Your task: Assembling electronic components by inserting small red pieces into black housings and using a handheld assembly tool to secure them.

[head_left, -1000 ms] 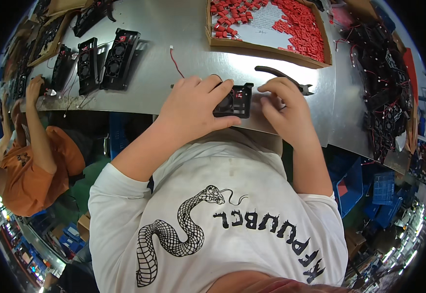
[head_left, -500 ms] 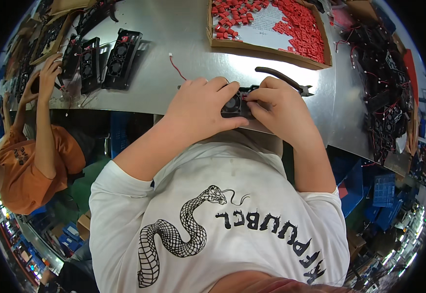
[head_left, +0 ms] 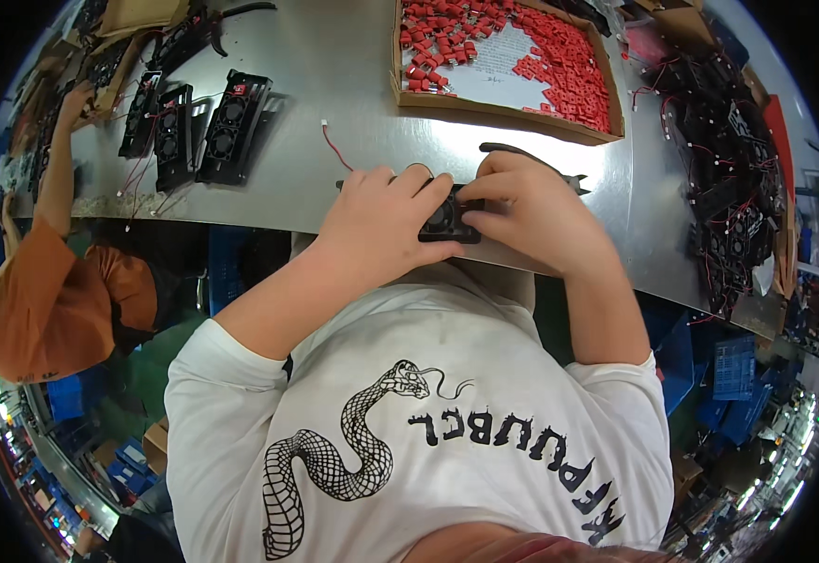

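Near the table's front edge lies a black fan unit (head_left: 440,223), a frame with round fans, largely covered by my hands. My left hand (head_left: 377,211) is closed over its left part, the thumb along the near side and the fingers across the far side. A red wire with a white plug (head_left: 333,141) sticks out beyond that hand. At the unit's right end, my right hand (head_left: 522,206) has its thumb and index finger drawn together; what lies between the fingertips is hidden. Just behind the right hand rest cutting pliers (head_left: 576,183), partly covered.
A cardboard box (head_left: 513,120) of small red parts stands at the far side. Several finished-looking fan units (head_left: 231,131) lie at the left, with a co-worker's arm (head_left: 55,178) beyond. Piled black fan units with wires (head_left: 738,188) crowd the right side.
My right fingertips still work at the unit's right end; a small red piece seen by them before is now hidden. The co-worker's hands have moved away from the fan units toward the far left.
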{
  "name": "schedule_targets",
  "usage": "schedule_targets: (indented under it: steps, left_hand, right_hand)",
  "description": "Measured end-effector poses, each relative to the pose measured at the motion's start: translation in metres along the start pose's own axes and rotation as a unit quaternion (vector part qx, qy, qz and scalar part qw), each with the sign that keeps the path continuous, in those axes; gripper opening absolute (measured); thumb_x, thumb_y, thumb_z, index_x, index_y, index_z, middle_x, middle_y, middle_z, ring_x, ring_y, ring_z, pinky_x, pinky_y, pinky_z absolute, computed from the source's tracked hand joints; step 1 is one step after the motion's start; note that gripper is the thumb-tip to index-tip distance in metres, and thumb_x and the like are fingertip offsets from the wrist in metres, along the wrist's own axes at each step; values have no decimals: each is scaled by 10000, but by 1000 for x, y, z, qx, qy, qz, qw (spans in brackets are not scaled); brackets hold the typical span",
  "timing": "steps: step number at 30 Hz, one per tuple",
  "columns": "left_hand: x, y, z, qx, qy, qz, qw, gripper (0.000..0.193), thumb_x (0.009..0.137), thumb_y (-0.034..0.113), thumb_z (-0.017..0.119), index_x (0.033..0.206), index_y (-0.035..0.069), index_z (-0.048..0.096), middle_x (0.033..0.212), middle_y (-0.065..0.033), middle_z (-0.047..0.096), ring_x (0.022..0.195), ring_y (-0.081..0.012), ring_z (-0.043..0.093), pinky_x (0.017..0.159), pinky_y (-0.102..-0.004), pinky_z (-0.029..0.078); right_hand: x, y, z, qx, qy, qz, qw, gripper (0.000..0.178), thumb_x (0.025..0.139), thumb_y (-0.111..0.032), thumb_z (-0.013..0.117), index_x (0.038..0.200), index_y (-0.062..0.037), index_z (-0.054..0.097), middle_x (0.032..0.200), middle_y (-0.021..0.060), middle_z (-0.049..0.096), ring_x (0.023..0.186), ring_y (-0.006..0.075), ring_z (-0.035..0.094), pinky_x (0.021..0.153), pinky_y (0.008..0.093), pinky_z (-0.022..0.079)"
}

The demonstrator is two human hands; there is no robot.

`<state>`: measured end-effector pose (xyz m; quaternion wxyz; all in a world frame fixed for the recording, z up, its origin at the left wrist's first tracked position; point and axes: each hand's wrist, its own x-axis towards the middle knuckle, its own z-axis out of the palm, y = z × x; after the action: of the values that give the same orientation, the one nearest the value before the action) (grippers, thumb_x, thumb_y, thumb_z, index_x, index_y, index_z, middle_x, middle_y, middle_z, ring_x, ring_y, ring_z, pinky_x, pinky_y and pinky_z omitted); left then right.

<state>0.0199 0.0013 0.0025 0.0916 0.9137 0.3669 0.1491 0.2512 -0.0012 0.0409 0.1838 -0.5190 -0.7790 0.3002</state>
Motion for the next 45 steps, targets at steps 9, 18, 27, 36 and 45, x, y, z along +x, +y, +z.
schedule_targets:
  steps: [9,18,27,36,45]
  left_hand:
    - [0,1,0,-16,8,-13,1000,677,775,579,784,1254,126,627,1068,-61,641,891,-286,637,816,-429,492]
    - [-3,2,3,-21,2,-20,1000,684,783,582,776,1269,126,623,1086,-60,638,912,-289,637,840,-448,477]
    - [-4,3,4,-4,4,-15,1000,684,772,574,789,1256,119,625,1036,-45,621,864,-266,632,799,-419,469]
    - [-3,4,5,-1,21,-14,1000,674,777,573,782,1252,120,627,1025,-42,614,846,-254,631,780,-414,464]
    - [-4,3,7,10,28,-6,1000,680,775,590,779,1238,115,630,1001,-38,622,834,-251,632,771,-401,461]
  right_hand:
    - [69,88,-89,-161,-28,154,974,269,847,-181,768,1051,-5,765,953,159,766,874,281,728,813,372,558]
    - [72,109,-88,-141,-48,119,982,185,844,-126,764,966,11,736,871,119,749,798,220,706,768,341,553]
    - [-2,-1,-2,-129,-20,-9,991,144,772,-10,796,889,-72,739,976,38,763,860,211,698,812,363,544]
    - [-9,14,25,-80,75,-129,986,142,767,-13,797,891,-53,744,972,45,754,830,239,689,754,352,559]
    - [-12,5,23,-115,97,-144,978,153,771,-7,790,912,-37,739,992,74,749,866,270,692,739,358,565]
